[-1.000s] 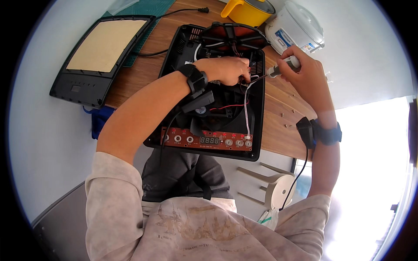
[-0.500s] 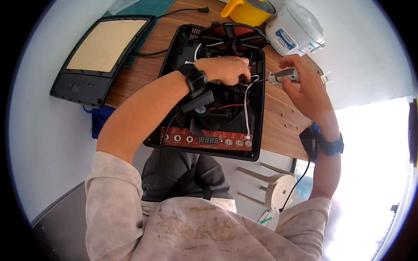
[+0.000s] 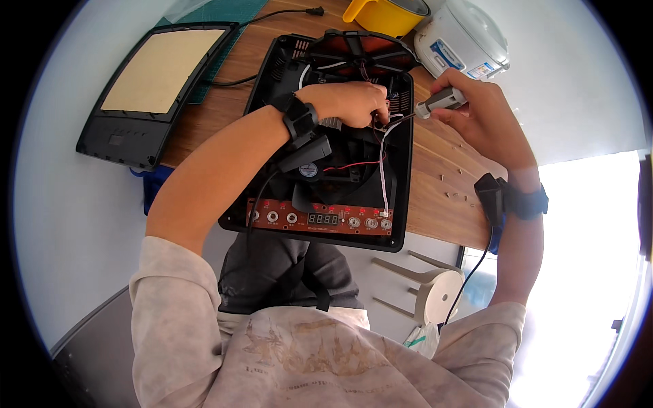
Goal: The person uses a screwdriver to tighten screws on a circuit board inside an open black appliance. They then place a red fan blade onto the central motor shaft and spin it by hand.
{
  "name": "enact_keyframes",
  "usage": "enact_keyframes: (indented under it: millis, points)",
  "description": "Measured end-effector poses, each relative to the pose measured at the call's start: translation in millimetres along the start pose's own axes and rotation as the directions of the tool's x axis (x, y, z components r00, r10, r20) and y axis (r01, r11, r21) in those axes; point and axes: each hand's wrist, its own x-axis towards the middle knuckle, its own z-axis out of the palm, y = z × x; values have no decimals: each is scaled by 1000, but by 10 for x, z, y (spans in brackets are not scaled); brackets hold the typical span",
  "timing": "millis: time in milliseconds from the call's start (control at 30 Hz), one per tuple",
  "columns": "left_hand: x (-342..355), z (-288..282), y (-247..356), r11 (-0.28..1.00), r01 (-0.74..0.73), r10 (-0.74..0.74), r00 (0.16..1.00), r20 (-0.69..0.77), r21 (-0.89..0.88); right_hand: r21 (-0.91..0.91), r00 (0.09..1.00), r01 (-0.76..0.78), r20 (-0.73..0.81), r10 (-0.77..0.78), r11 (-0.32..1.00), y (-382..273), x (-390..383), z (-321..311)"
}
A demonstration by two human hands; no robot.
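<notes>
An opened black appliance housing [image 3: 401,177] holds wiring, a fan [image 3: 309,170] and a brown control board [image 3: 331,226] along its near side. A black round frame with a reddish coil [image 3: 373,46] rests at its far end. My left hand [image 3: 347,103] has its fingers bent and pressed together down among the wires inside; what they grip is hidden. My right hand [image 3: 479,119] grips a grey-handled screwdriver [image 3: 439,103] at the housing's right side, its shaft angled into the wiring near my left fingertips.
A black cover with a beige panel [image 3: 156,71] sits on a green mat [image 3: 211,85] at left. A yellow pot [image 3: 388,17] and white rice cooker [image 3: 459,41] stand behind. Loose screws [image 3: 454,194] lie right on the wooden table [image 3: 445,224]. A stool [image 3: 435,299] is below.
My right hand loosened its fingers on the screwdriver, then closed them again; its forearm has shifted rightward. My left hand stays among the wires. The housing appears slightly further left in view.
</notes>
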Motion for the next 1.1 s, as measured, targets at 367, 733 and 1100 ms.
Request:
enact_keyframes:
  millis: [367,733,1100]
  points:
    - [-9,29,-58,996,-77,78,997,-27,38,-119,986,-125,-128,109,985,-194,215,170]
    - [-47,-86,-17,996,-85,85,996,-4,-33,188,882,-358,-253,397,915,-72,-45,264]
    - [-879,-576,461,991,132,-132,987,-95,-6,825,548,-110,-415,726,555,204,-1288,329]
